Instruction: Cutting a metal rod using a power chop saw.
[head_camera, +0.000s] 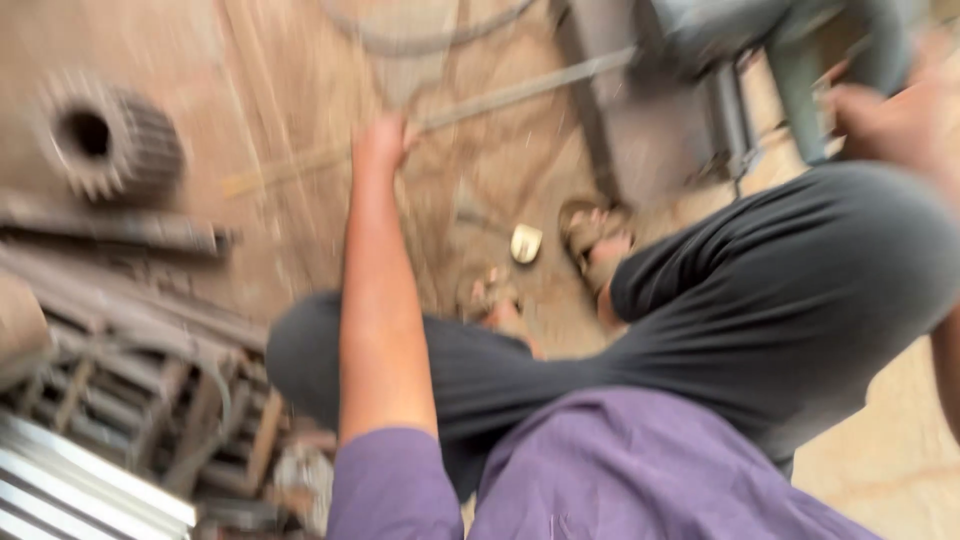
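Blurred frame, person crouched, seen from above. Nearest: purple shirt and dark grey trousers, knees bent out to either side; sandalled feet on the dusty floor between them.

Left hand: bare arm stretched straight out from the purple sleeve, reaching far toward the floor. Its grip sits right at a long thin metal rod; fingers seem curled at it, but the blur hides whether they are clenched or loose, so I cannot tell.

Right hand: raised at the far right, above the right knee, next to a grey-green machine. Grip unreadable through blur.

Rod: pale, straight, lying slantwise on the floor from the left hand up and right to the machine's base.

Around: small pale metal piece on the floor just left of the feet. Near left, a heap of rusty scrap bars and frames, with ribbed bright sheet metal at the corner. Far left, a large toothed gear with a round bore, well apart from the left hand.
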